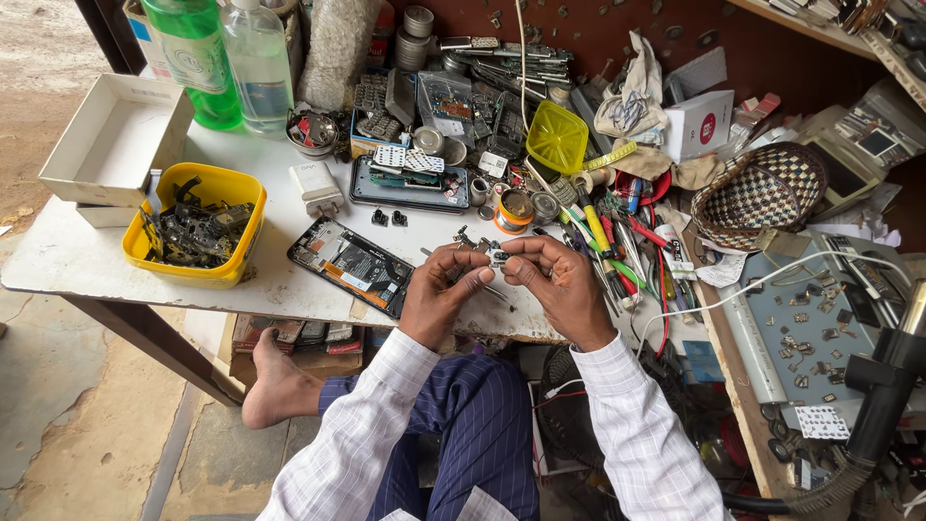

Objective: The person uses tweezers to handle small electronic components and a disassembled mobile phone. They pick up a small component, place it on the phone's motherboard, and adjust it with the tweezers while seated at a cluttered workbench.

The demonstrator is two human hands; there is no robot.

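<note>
Small metal part (496, 256) pinched between fingers of left hand (446, 289) and right hand (558, 286); best kept low over tabletop (280, 280), beside opened phone (352, 264).

An opened phone (351, 263) is laid on the table (68, 260), just left of both hands (444, 289) (559, 285). Further left, a tub (198, 227) is parked before an open box (116, 140). Bottles (231, 58) are stood behind.
</note>
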